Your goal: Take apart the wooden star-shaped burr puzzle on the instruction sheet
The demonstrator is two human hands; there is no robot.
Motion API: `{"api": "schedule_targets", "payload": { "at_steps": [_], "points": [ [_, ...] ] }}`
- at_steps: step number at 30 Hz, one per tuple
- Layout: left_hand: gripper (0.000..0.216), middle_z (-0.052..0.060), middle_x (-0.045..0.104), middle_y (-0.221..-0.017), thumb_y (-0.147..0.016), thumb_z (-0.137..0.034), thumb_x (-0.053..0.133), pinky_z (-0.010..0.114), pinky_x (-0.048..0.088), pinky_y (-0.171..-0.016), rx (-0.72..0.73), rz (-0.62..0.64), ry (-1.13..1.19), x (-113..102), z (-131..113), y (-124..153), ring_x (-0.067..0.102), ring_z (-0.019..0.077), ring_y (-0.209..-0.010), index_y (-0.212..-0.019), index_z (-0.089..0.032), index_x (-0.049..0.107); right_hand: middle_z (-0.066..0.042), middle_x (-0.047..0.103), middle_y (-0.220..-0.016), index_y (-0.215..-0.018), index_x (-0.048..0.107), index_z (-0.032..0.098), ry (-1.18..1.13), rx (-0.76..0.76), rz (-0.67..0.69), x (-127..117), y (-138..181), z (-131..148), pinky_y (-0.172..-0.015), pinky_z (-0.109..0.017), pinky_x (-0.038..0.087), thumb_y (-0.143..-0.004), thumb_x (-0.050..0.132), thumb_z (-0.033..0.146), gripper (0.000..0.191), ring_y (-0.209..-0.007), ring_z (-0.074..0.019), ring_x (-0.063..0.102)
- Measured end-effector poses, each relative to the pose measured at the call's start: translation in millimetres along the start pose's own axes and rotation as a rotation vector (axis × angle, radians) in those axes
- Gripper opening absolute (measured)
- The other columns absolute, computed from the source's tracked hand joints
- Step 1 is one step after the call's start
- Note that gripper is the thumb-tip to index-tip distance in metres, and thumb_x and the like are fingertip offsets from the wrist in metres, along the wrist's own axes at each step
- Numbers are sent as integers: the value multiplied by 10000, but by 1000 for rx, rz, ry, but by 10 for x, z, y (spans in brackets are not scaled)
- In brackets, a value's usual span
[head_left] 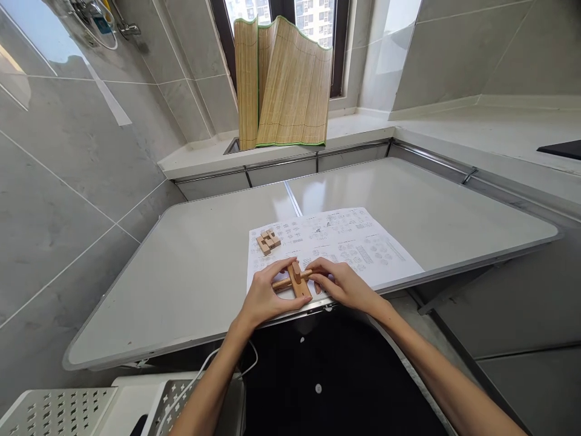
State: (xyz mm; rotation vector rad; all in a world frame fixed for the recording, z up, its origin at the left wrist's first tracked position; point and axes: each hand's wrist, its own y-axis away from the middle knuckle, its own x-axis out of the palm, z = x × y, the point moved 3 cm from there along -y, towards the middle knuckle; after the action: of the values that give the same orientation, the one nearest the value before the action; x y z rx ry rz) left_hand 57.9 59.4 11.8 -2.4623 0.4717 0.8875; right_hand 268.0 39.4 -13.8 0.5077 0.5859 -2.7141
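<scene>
Crossed wooden puzzle pieces (297, 281) rest on a printed instruction sheet (358, 242) near the front edge of a white folding table (190, 278). My left hand (265, 297) pinches the left end of the pieces with curled fingers. My right hand (342, 284) grips their right end from the other side. A small cluster of more wooden pieces (267, 241) lies on the sheet's upper left, apart from both hands.
A rolled bamboo mat (284, 85) stands upright on the window ledge behind the table. Grey tiled walls close in on the left and right. A white perforated rack (59, 409) and a white cable (200, 375) sit below the table at the lower left.
</scene>
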Motion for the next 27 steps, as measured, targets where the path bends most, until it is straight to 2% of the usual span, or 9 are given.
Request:
{"api": "schedule_targets", "payload": {
  "at_steps": [4,7,12,19,24,27],
  "points": [
    [735,81,756,-1290,-705,-413,908,454,584,-1040,33,-10,-32,-2,-32,-9,731,298,-1127,-1370,-230,653,-37,773,-919,-1154,660,235,-14,1,1,-8,1,21,-718,-316,541,-1095,483,375,233,-719,-182,672],
    [713,93,725,-1358,-735,-414,895,469,550,-1106,24,38,-7,-11,-50,-17,691,316,-1241,-1379,-231,649,-33,774,-898,-1145,656,230,-29,7,-12,-4,-6,5,-721,-317,549,-1094,489,377,228,-703,-177,670],
    [835,103,661,-1461,-718,-413,916,499,506,-1166,-6,84,-5,-35,-56,-21,627,337,-1346,-1466,-245,587,-25,771,-909,-1140,642,238,-79,11,-66,-1,-26,-33,-722,-307,550,-1087,504,397,216,-674,-166,670],
    [776,97,712,-1376,-722,-399,897,491,564,-1058,-19,5,-14,-113,-123,-121,705,290,-1110,-1426,-227,619,-16,754,-877,-1137,641,237,-119,17,-115,-5,-43,-44,-722,-297,526,-1083,510,423,233,-678,-165,669],
    [755,102,714,-1378,-716,-376,895,476,541,-1083,38,-30,11,-207,-324,-281,677,314,-1206,-1410,-225,637,14,695,-747,-1130,634,237,-117,-6,-178,-39,-38,-21,-795,-317,529,-1083,518,425,226,-744,-186,700],
    [747,105,706,-1391,-728,-367,886,451,545,-1060,85,-74,34,-300,-438,-364,681,301,-1175,-1418,-230,635,19,684,-725,-1126,635,234,-115,-6,-201,-60,-29,-7,-781,-316,521,-1079,528,423,222,-731,-187,693]
  ]
}}
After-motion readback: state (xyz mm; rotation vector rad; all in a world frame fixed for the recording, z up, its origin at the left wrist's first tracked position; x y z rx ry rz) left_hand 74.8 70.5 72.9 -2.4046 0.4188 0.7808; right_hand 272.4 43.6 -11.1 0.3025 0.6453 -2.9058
